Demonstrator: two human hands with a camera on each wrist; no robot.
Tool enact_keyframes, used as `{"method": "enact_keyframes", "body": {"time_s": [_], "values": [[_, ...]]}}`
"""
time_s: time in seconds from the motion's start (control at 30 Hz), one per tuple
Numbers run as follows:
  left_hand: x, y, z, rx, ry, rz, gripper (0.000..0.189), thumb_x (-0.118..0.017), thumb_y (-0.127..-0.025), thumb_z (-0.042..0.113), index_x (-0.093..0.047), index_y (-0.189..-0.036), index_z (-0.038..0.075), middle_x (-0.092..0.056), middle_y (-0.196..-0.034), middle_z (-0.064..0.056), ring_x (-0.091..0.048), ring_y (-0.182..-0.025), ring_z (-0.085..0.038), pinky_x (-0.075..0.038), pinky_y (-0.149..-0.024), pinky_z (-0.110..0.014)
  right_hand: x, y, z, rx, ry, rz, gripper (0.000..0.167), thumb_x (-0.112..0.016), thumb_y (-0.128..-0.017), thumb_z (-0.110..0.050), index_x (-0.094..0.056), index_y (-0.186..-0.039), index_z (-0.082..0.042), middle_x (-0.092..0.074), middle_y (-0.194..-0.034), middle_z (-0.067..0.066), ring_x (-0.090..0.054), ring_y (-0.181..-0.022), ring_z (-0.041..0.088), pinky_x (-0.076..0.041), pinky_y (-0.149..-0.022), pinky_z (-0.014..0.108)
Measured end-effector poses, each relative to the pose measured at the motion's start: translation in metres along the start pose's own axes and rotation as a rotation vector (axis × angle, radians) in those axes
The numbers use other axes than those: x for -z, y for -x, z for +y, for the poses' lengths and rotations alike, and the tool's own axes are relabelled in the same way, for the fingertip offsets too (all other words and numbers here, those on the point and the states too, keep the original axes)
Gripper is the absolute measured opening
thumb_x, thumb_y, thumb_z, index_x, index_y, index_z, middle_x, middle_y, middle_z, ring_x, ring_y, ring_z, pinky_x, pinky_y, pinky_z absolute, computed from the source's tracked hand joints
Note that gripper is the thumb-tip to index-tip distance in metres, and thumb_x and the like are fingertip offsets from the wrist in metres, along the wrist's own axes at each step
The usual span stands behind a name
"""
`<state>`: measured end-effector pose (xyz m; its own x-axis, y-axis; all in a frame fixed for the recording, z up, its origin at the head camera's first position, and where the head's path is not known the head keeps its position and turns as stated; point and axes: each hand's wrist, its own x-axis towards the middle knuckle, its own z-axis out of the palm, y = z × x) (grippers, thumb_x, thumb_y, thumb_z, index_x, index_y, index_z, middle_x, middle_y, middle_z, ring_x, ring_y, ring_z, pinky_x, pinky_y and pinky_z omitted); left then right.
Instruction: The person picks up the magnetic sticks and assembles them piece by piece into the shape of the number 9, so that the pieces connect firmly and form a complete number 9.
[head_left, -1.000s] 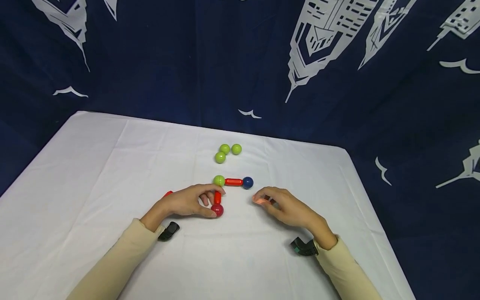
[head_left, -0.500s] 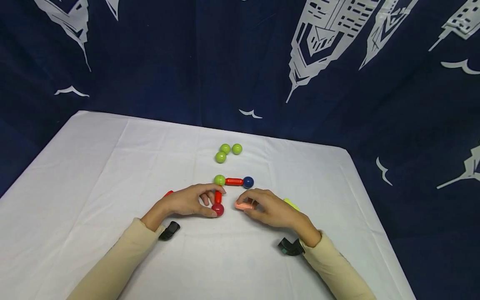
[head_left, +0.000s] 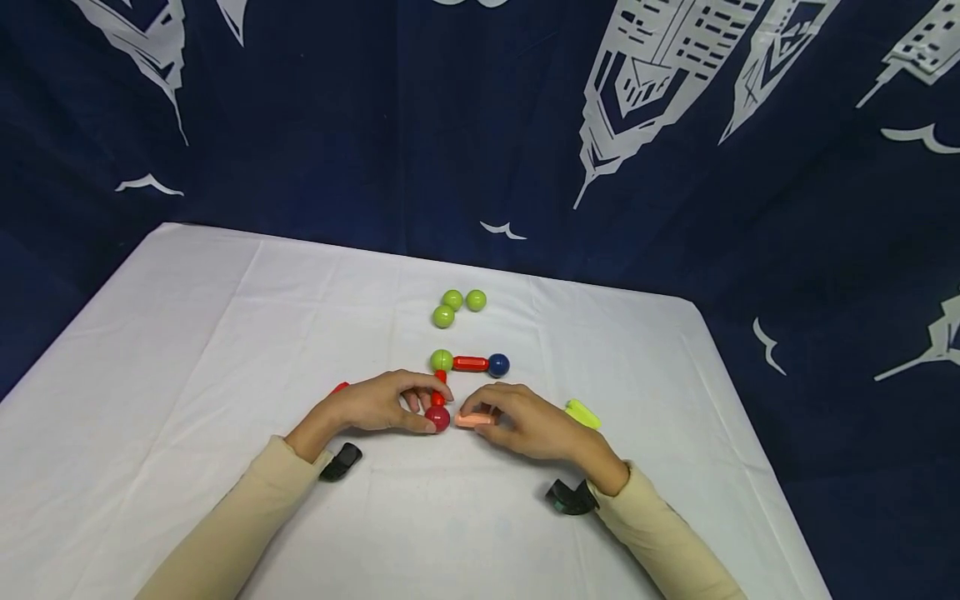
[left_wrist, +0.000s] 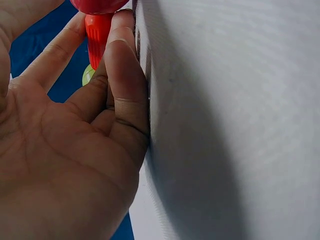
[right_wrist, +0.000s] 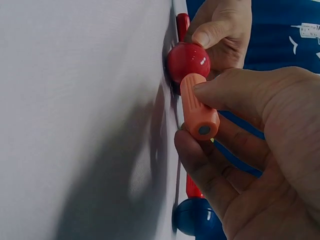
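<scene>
In the head view, a frame of magnetic building pieces lies on the white table. A green ball (head_left: pixel 442 360) joins a red rod (head_left: pixel 470 364), ending in a blue ball (head_left: pixel 498 365), to a second red rod (head_left: pixel 440 390) that runs toward a red ball (head_left: pixel 437 418). My left hand (head_left: pixel 375 406) holds the red ball with its thumb, fingers beside the second rod. Between thumb and fingers my right hand (head_left: pixel 532 423) pinches an orange magnetic rod (right_wrist: pixel 196 102), whose metal end disc faces the right wrist camera. Only a small gap separates rod and red ball in the head view.
Three loose green balls (head_left: pixel 452 300) sit farther back. A yellow-green rod (head_left: pixel 582 413) lies behind the right wrist, and a red piece (head_left: pixel 340 387) is partly hidden behind the left hand. Past the table's far edge hangs a dark blue printed cloth (head_left: pixel 480 125).
My right hand has moved left with the orange rod, up close to the red ball. The yellow-green rod has come into sight behind it. My left hand stays in place.
</scene>
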<state>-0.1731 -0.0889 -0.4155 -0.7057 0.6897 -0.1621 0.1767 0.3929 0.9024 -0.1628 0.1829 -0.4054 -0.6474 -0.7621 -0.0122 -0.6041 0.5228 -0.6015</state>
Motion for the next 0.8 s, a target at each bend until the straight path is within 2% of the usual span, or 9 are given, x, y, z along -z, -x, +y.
{"method": "enact_keyframes", "body": {"time_s": [0.23, 0.57, 0.8], "values": [[0.000, 0.001, 0.001, 0.010, -0.014, -0.004, 0.040, -0.077, -0.087, 0.016, -0.066, -0.125, 0.011, -0.064, -0.103, -0.005, -0.056, -0.093, -0.020, -0.046, -0.082, -0.034, -0.002, -0.003, -0.002, -0.004, -0.003, -0.007, 0.026, -0.069, -0.094, -0.010, -0.066, -0.118, -0.020, -0.066, -0.111, -0.010, -0.058, -0.092, 0.006, -0.053, -0.084, 0.028], [-0.005, 0.003, 0.005, 0.005, -0.176, -0.013, 0.037, -0.076, -0.088, 0.019, -0.069, -0.124, 0.020, -0.060, -0.101, 0.002, -0.052, -0.098, -0.019, -0.045, -0.084, -0.032, -0.001, -0.006, -0.004, 0.012, -0.010, -0.009, 0.025, -0.070, -0.093, -0.010, -0.066, -0.116, -0.019, -0.066, -0.109, -0.010, -0.058, -0.091, 0.006, -0.053, -0.083, 0.029], [-0.007, 0.003, 0.004, -0.019, -0.197, -0.006, 0.032, -0.076, -0.089, 0.019, -0.071, -0.120, 0.021, -0.059, -0.099, 0.003, -0.052, -0.098, -0.019, -0.045, -0.085, -0.031, 0.009, -0.008, 0.003, 0.046, 0.007, 0.022, 0.019, -0.067, -0.096, -0.017, -0.066, -0.115, -0.015, -0.068, -0.107, -0.007, -0.061, -0.094, 0.005, -0.054, -0.084, 0.030]]}}
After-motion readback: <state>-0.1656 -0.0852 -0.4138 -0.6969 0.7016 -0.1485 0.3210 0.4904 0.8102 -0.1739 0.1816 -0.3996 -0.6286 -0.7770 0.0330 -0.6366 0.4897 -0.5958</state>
